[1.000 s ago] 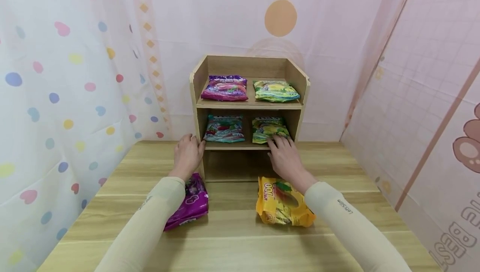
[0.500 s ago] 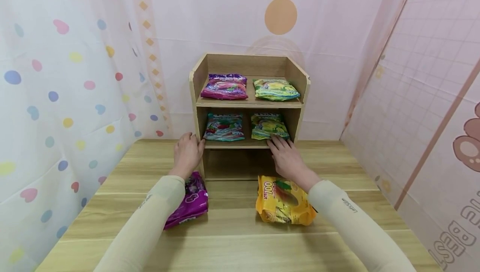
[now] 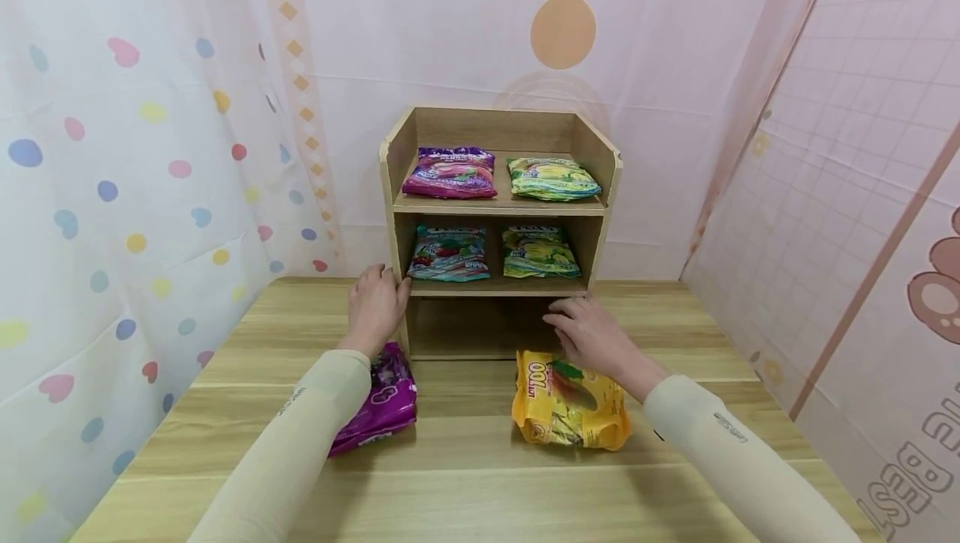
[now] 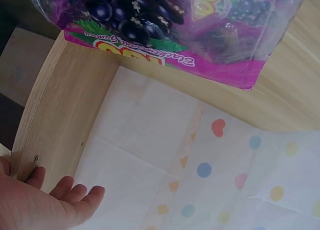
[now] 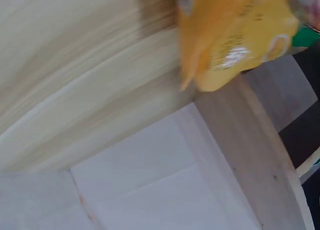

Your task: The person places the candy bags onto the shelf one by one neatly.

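A small three-level wooden shelf (image 3: pixel 498 294) stands on the table. My left hand (image 3: pixel 375 306) holds the front edge of its left side panel, thumb and index finger on either side; in the left wrist view the other fingers of this hand (image 4: pixel 50 202) hang loosely bent. My right hand (image 3: pixel 596 335) is in front of the shelf's lower right part, above the yellow mango candy bag (image 3: pixel 566 406), holding nothing. A green-yellow candy bag (image 3: pixel 540 253) and a teal one (image 3: pixel 448 256) lie on the middle level. The right hand is out of the right wrist view.
A purple candy bag (image 3: pixel 450 174) and a yellow-green one (image 3: pixel 553 180) lie on the top level. Beside my left forearm, partly hidden, a purple blackcurrant candy bag (image 3: pixel 386 414) lies on the wooden table (image 3: pixel 465 493). Patterned curtains (image 3: pixel 187 151) surround the table.
My right hand has moved off the front of the green-yellow bag, down and to the right. That bag has shifted slightly back on the middle level. The left hand has stayed put.
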A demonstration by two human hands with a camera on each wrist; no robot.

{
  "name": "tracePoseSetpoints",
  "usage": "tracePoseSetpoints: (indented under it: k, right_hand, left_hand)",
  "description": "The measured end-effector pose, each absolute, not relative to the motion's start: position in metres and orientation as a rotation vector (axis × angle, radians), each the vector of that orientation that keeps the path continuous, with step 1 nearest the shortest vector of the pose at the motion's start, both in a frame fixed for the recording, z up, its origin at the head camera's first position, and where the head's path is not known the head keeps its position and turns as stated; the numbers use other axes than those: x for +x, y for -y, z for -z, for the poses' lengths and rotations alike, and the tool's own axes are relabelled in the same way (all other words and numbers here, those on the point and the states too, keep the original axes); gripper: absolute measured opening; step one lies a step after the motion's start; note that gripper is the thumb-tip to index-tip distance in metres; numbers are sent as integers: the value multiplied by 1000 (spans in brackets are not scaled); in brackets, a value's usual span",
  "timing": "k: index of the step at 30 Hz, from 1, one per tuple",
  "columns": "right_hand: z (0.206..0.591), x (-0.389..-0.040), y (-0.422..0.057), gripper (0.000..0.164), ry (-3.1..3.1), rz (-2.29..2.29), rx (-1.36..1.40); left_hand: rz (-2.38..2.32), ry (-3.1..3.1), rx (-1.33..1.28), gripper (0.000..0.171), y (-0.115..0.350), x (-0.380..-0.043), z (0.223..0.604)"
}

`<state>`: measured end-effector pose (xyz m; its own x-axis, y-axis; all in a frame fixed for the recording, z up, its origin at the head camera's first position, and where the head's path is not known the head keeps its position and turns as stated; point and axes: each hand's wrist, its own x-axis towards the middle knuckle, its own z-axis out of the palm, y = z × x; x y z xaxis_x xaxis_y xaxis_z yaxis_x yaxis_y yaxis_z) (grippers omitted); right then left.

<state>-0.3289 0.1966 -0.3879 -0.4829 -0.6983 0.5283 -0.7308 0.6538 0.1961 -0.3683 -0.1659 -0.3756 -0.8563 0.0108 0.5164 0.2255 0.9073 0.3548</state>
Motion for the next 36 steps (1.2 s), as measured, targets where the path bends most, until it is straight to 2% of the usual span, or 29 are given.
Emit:
tracePoseSetpoints:
  k: [4, 5, 9, 15, 20, 23, 28, 32, 36]
  right_hand:
    - [399, -325, -209, 8, 2368, -34, 1120]
    - [401, -323, -212, 9, 2437, -24, 1100]
    - [410, -319, -226, 33, 2881, -114, 890]
    - [417, -321, -244, 67, 3286, -598, 554]
    - [416, -323, -253, 72, 3408, -754, 492]
    - [415, -322, -254, 68, 3456, -776, 441]
    - [418, -320, -252, 48, 3490, -880, 391]
    - [423, -318, -248, 34, 3406, -1148, 414]
    - [426, -315, -243, 29, 3264, -1427, 500]
  left_hand:
    - [558, 2553, -165, 41, 165, -368, 374]
    - [557, 2557, -162, 41, 166, -368, 374]
    - [554, 2582, -151, 41, 166, -368, 374]
    - [566, 2591, -144, 43, 166, -368, 375]
    - [567, 2594, -143, 45, 166, -369, 375]
    - [570, 2601, -145, 45, 166, -369, 376]
    - [577, 2611, -151, 45, 166, -369, 375]
    - [581, 2608, -159, 44, 166, -369, 374]
    - [579, 2599, -157, 44, 167, -369, 375]
